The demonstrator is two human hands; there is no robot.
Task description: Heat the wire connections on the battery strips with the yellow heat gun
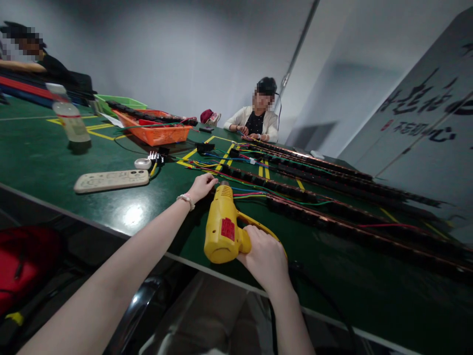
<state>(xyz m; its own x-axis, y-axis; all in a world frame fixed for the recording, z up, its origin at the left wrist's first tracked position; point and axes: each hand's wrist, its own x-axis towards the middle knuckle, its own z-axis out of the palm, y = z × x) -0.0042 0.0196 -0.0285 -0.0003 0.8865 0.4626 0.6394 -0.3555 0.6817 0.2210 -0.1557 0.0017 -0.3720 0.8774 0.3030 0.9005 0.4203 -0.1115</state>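
Note:
My right hand (pixel 264 254) is wrapped around the handle of a yellow heat gun (pixel 221 227). Its nozzle points away from me, close to the fingertips of my left hand (pixel 202 187). Those fingers are pinched together at the end of several thin coloured wires (pixel 246 193), though the nozzle hides part of this spot. From there the wires run right into a long dark strip with copper-coloured edges (pixel 318 215), which lies across the green table (pixel 177 217).
More long strips with wires (pixel 281 185) lie beyond. Toward the left are a phone (pixel 111 181), a bottle (pixel 70 118), an orange basket (pixel 158 133) and a green basket (pixel 125 102). A co-worker (pixel 254 121) sits across the table; another person (pixel 48 64) is far left.

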